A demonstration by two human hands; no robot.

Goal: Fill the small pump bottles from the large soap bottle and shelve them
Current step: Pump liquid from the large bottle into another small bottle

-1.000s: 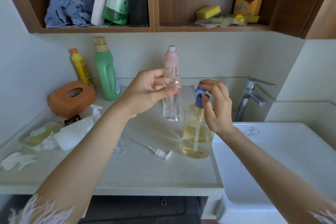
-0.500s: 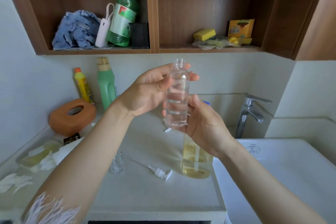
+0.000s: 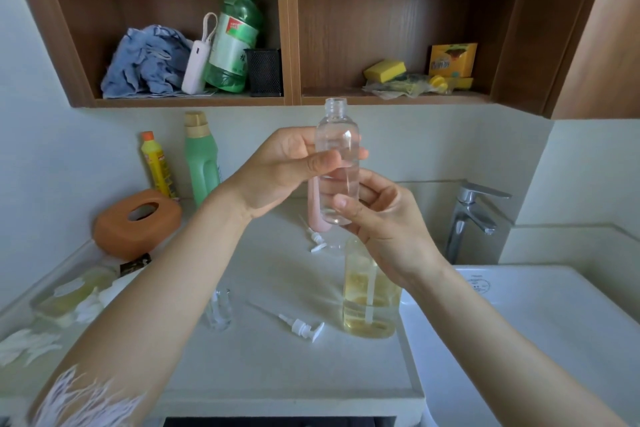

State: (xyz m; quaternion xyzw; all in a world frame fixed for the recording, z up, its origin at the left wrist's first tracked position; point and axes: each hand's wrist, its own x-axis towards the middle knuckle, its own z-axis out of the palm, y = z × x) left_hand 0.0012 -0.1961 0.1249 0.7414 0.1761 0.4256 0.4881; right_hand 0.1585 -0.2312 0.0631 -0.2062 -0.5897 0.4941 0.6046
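Observation:
A small clear bottle (image 3: 337,135), uncapped and upright, is held in the air above the counter by both hands. My left hand (image 3: 280,168) grips its upper half and my right hand (image 3: 384,222) its base. Below my right hand stands the large soap bottle (image 3: 369,298), with yellow liquid in its lower part. A white pump head with its tube (image 3: 299,324) lies on the counter to its left. A second pump head (image 3: 317,243) lies farther back, beside a pink bottle (image 3: 315,215) partly hidden behind the hands. Another small clear bottle (image 3: 220,308) stands by my left forearm.
The wooden shelf (image 3: 346,100) above holds a blue cloth (image 3: 145,61), a green bottle (image 3: 235,42), a black mesh cup (image 3: 265,71) and sponges (image 3: 384,70). On the counter are an orange tissue holder (image 3: 135,224), a green detergent bottle (image 3: 201,156) and a yellow bottle (image 3: 156,163). Sink (image 3: 540,340) and tap (image 3: 467,218) are right.
My left hand lifted the clear bottle off the counter. My right hand left the soap bottle's pump and took the small bottle's base. The view tilted upward.

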